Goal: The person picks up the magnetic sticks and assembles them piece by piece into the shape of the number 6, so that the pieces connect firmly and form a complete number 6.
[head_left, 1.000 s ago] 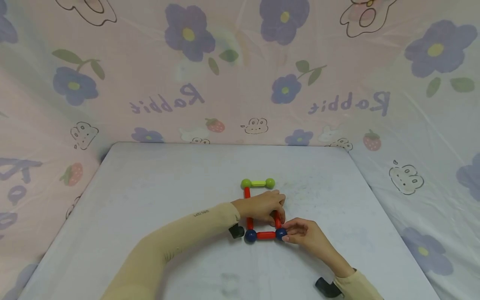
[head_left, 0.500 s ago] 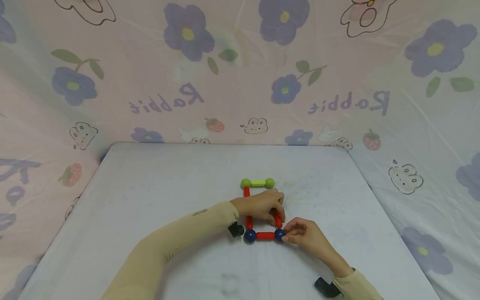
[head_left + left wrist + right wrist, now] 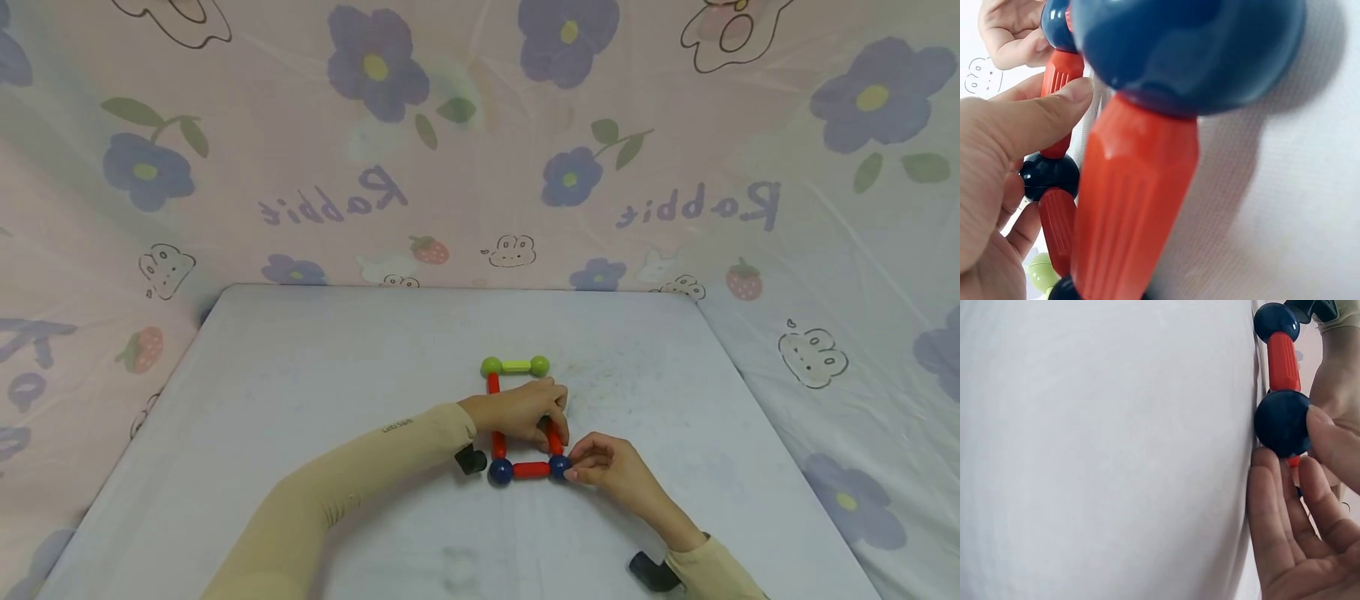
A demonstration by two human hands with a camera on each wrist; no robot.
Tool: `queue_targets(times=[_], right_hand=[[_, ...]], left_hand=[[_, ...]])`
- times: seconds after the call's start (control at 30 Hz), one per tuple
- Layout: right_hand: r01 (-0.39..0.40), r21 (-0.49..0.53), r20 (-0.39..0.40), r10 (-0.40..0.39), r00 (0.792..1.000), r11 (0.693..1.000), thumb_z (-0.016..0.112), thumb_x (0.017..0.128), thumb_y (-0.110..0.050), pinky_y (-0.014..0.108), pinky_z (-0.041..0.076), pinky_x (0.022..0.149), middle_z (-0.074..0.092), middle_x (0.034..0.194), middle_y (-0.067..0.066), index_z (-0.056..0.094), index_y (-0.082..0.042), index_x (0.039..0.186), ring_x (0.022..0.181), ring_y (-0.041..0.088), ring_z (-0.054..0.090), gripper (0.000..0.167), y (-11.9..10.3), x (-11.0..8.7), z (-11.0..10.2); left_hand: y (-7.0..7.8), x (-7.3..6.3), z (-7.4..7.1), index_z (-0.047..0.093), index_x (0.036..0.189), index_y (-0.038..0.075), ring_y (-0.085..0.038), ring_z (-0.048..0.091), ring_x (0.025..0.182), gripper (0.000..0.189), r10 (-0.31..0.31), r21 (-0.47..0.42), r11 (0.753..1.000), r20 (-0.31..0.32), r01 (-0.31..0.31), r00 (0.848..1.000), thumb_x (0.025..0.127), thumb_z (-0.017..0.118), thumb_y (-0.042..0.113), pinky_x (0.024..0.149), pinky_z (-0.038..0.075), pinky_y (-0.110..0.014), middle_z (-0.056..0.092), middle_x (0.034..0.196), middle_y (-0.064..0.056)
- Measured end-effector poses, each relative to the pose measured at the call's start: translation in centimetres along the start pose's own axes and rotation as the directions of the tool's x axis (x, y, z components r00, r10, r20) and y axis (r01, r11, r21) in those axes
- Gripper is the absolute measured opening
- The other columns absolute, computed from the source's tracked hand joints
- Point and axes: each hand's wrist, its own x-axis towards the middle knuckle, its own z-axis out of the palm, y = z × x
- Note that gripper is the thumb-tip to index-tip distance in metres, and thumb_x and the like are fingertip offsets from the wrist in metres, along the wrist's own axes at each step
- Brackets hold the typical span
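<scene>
A flat frame of magnetic rods and balls lies on the table, partly hidden under my left hand (image 3: 525, 414). That hand pinches the red rod (image 3: 554, 437) on the frame's right side, with the thumb along it in the left wrist view. At the near right corner my right hand (image 3: 611, 468) holds the dark blue ball (image 3: 1284, 424) between thumb and fingers. Another red rod (image 3: 532, 471) runs left to a second dark blue ball (image 3: 501, 472). A red side rod (image 3: 492, 383) leads back to a green ball (image 3: 491, 367), joined to a light green rod (image 3: 516, 367).
The white table (image 3: 315, 358) stretches around the frame, with a patterned curtain (image 3: 465, 167) behind and at the sides. Black wrist-camera mounts (image 3: 472, 460) sit under both wrists, the left one close to the near left ball.
The near right ball and the red rod have shifted very slightly left. Both hands keep their hold and have hardly moved.
</scene>
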Motion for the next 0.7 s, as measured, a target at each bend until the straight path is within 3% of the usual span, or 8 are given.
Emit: queue_targets(times=[0.43, 0.57, 0.7], right_hand=[[0.004, 0.01, 0.028, -0.005, 1.0, 1.0, 0.079, 0.083, -0.015, 0.02, 0.056, 0.071, 0.072, 0.096, 0.018, 0.064, 0.005, 0.103, 0.081, 0.005, 0.07, 0.032, -0.1, 0.0, -0.3], [0.035, -0.032, 0.064, -0.033, 0.997, 0.999, 0.077, 0.085, -0.016, 0.021, 0.056, 0.072, 0.073, 0.097, 0.016, 0.065, 0.003, 0.103, 0.082, 0.004, 0.07, 0.029, -0.5, 0.0, -1.0], [0.07, -0.159, 0.047, -0.063, 0.997, 0.985, 0.075, 0.088, -0.022, 0.021, 0.055, 0.073, 0.073, 0.101, 0.011, 0.068, -0.005, 0.104, 0.086, 0.005, 0.068, 0.024, -1.3, 0.4, -2.3]], left_hand=[[-0.1, 0.0, 0.1, 0.076, 0.104, 0.038, -0.008, 0.038, 0.089, 0.025, 0.0, -0.018, 1.0, -0.006, 0.0, 1.0, 0.08, 0.082, 0.037, 0.074, 0.026, -0.014, 0.05, 0.098, 0.007], [-0.4, -0.6, -0.2, 0.075, 0.109, 0.033, -0.007, 0.041, 0.093, 0.03, -0.017, -0.1, 0.995, -0.002, 0.017, 1.0, 0.08, 0.082, 0.034, 0.077, 0.031, -0.013, 0.055, 0.102, 0.006], [-0.8, -2.1, -0.9, 0.072, 0.117, 0.028, -0.008, 0.047, 0.102, 0.034, -0.077, -0.206, 0.976, -0.016, 0.072, 0.997, 0.084, 0.079, 0.033, 0.083, 0.038, -0.014, 0.059, 0.11, 0.004]])
